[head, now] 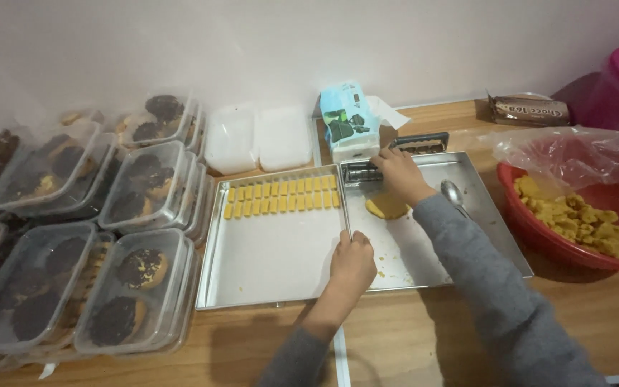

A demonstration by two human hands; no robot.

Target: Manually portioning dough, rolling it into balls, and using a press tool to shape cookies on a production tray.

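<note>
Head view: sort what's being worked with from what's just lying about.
In use:
- right hand on metal cutter
- left hand on tray
- dough patch
- cut dough pieces

Lying about:
- spoon
- tissue pack
- boxed cookies
- red bowl
</note>
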